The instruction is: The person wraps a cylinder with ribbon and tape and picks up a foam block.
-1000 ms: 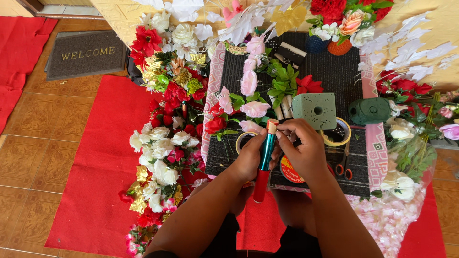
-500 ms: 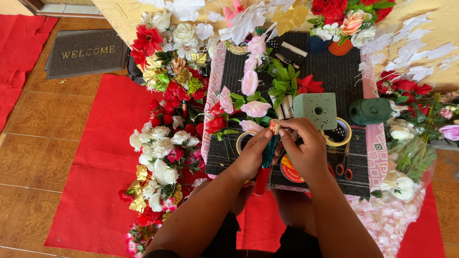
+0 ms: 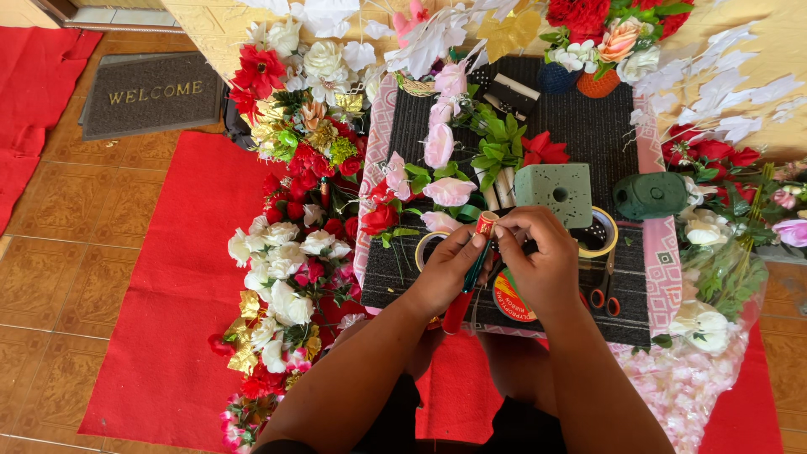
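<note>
Both my hands meet over a dark mat (image 3: 588, 126). My left hand (image 3: 445, 269) grips a slim tool with a red handle and a green shaft (image 3: 467, 282), held upright. My right hand (image 3: 538, 261) pinches its red-and-gold tip (image 3: 486, 223) with the fingertips. Just beyond my hands sit a green foam block (image 3: 555, 192) with a hole in it and a tape roll (image 3: 598, 235). Red-handled scissors (image 3: 601, 294) lie to the right of my right wrist. A round ribbon spool (image 3: 504, 298) shows under my hands.
Pink artificial flowers (image 3: 441, 160) lie on the mat's left part. Heaps of red, white and gold flowers (image 3: 286, 277) cover the red carpet (image 3: 160, 303) on the left. A dark green foam cylinder (image 3: 649, 195) and more flowers (image 3: 714, 252) lie right. A doormat (image 3: 151, 92) is far left.
My hands have stayed in place over the mat. The tool's tip has been worked slightly between my right fingertips, with no clear shift of anything else.
</note>
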